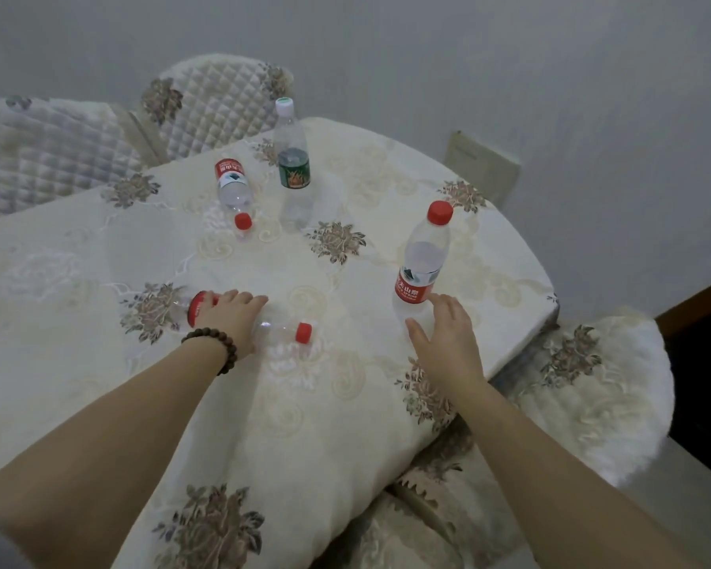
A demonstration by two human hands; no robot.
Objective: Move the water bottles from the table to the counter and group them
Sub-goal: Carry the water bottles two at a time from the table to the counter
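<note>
Four water bottles sit on the cloth-covered counter (345, 404). The left hand (230, 318) lies over a bottle on its side (282, 331), fingers (249, 301) draped across the red label and curled round the body, the red cap pointing right, clear of the hand. Whether the grip is firm, one cannot tell; the bottle lies on the cloth. A beaded bracelet (212, 344) circles that wrist. Over on the right, the right hand (444, 338) is open, fingers spread, thumb and fingertips just at the base of an upright red-capped bottle (421, 266), holding nothing. Farther back, well away from both hands, a second red-capped bottle (232, 190) lies on its side, cap toward the camera, and just beside it a green-labelled bottle (292, 166) stands upright. Padded chairs (206, 108) ring the far edge.
</note>
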